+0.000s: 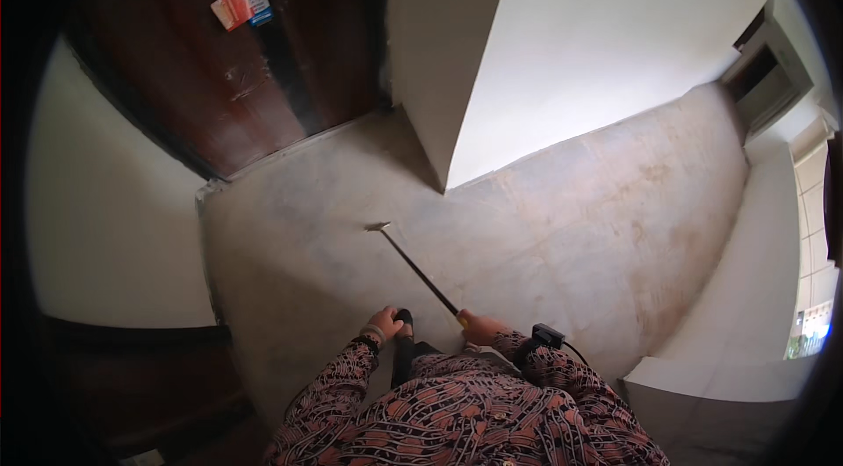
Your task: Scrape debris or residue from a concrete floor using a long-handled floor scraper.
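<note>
My right hand (483, 329) is closed around the yellow-marked grip of a long-shafted tool (421, 275). Its thin dark shaft slants forward and left. At its far end a small metal crosspiece head (378, 227), hammer-like in shape, is at or just above the bare floor (540, 255); I cannot tell if it touches. My left hand (384, 324) hangs at my left side with its fingers curled, overlapping the view of my black shoe (404, 318). No object shows in it, but the inside of the hand is hidden.
A dark red-brown door (250, 90) stands ahead on the left, with cards (234, 8) at its handle. A white wall corner (454, 163) juts out ahead. A passage runs right towards a grey doorway (764, 84). Behind me on the left is another dark door (151, 387).
</note>
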### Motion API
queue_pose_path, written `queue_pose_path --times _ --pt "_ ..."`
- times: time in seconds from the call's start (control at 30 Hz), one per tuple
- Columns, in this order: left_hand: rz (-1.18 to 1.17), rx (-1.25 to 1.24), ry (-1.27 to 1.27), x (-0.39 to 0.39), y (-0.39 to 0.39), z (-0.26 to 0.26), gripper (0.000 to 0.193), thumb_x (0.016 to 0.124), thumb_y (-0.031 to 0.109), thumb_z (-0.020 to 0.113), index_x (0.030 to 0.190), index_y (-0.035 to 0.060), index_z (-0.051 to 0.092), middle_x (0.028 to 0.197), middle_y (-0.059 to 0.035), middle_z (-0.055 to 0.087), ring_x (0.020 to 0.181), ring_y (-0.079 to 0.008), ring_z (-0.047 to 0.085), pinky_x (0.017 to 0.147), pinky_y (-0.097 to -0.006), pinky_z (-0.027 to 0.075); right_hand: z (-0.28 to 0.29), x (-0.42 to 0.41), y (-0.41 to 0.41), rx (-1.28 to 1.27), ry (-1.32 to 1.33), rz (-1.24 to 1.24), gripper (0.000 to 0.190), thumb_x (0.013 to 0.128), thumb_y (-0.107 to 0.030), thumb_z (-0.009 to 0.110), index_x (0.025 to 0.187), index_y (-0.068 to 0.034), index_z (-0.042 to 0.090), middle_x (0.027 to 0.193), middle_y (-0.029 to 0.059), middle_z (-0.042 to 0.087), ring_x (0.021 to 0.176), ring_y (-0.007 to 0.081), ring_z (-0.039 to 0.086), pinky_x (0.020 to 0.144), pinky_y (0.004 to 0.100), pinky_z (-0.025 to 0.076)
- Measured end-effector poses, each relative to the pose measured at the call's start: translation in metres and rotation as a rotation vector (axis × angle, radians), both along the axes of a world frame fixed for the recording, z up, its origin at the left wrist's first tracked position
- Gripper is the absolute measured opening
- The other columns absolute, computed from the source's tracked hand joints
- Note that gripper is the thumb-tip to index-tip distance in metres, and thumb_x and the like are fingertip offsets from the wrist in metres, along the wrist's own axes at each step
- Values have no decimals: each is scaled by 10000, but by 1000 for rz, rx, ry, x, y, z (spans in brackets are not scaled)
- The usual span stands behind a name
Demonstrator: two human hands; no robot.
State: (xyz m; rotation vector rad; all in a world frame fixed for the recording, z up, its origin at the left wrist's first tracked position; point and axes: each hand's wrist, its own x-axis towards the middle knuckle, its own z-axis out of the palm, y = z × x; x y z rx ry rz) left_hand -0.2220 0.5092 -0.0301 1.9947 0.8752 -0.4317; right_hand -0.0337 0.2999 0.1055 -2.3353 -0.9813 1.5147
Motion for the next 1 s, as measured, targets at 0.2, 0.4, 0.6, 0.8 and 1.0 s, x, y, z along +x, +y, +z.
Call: queue_pose_path --times 0.2,0.4,0.6,0.8,1.0 --pt "-458 363 -637 103 -43 72 504 585 317 657 987 55 504 964 -139 493 927 -330 443 798 -403 374 40 5 24 91 412 -266 289 802 -255 444 1081 -187 410 649 20 511 442 110 506 322 243 379" --pt "-559 337 -754 165 -54 112 344 608 292 664 834 63 545 834 -115 535 778 -265 509 726 -364 418 71 30 37 311 253 -41 342 811 -223 455 1134 -130 391 802 87 535 588 162 552 480 290 465" --pt "-571 215 -689 198 -56 142 334 620 297 664 827 64 545 822 -106 545 769 -249 518 718 -353 422 82 42 34 420 75 25 359 813 -212 462 1151 -127 379 845 99 524 644 172 551 529 295 469" --pt "-575 150 -637 209 -62 159 326 631 303 665 820 65 545 811 -98 555 759 -234 527 711 -341 426 93 44 28 488 -8 55 376 815 -202 468 1169 -123 367 888 112 513 699 183 550 579 300 472" --pt "-551 118 -571 204 -55 153 318 643 308 665 812 67 545 799 -90 564 749 -218 537 703 -330 430 93 44 26 535 -25 82 395 817 -191 475 1186 -120 355 932 124 502 755 194 549 628 305 475"
